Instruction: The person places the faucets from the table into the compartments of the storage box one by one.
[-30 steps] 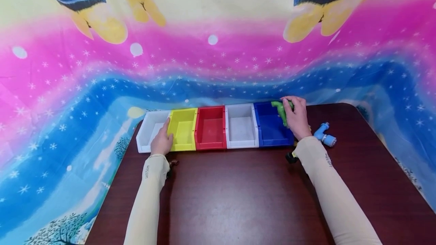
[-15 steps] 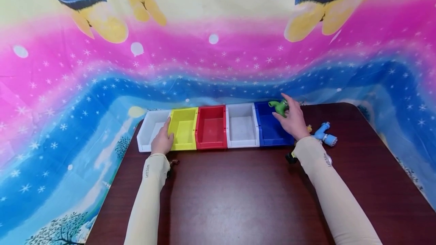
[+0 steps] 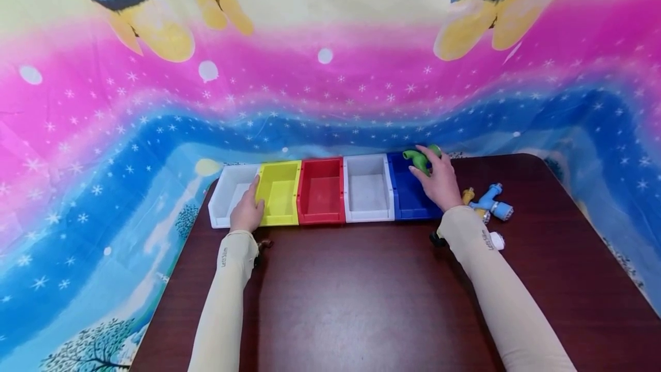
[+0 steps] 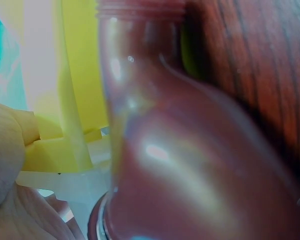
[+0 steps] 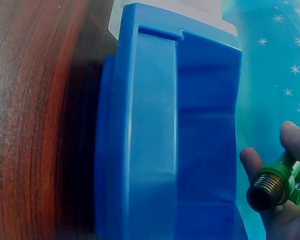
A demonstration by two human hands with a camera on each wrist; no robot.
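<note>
My right hand (image 3: 440, 179) grips a green tap (image 3: 417, 159) above the back of the blue bin (image 3: 413, 202). The tap's threaded end (image 5: 268, 192) points toward the camera in the right wrist view, and the fingers cover part of its body. My left hand (image 3: 246, 211) rests over the divider between the left white bin (image 3: 221, 200) and the yellow bin (image 3: 279, 188), index finger stretched along it. A glossy brown tap (image 4: 165, 150) fills much of the left wrist view. In the head view, only a bit of this brown tap (image 3: 265, 243) shows beside the left wrist.
A red bin (image 3: 321, 191) and a second white bin (image 3: 368, 188) complete the row along the back cloth. Right of the blue bin lie a light blue tap (image 3: 490, 202), a yellow tap (image 3: 467, 195) and a white piece (image 3: 497, 240) partly behind the sleeve.
My right hand has turned the green tap from hanging downward to a more level pose and shifted slightly left. More of the yellow tap and white piece shows. My left hand stays put.
</note>
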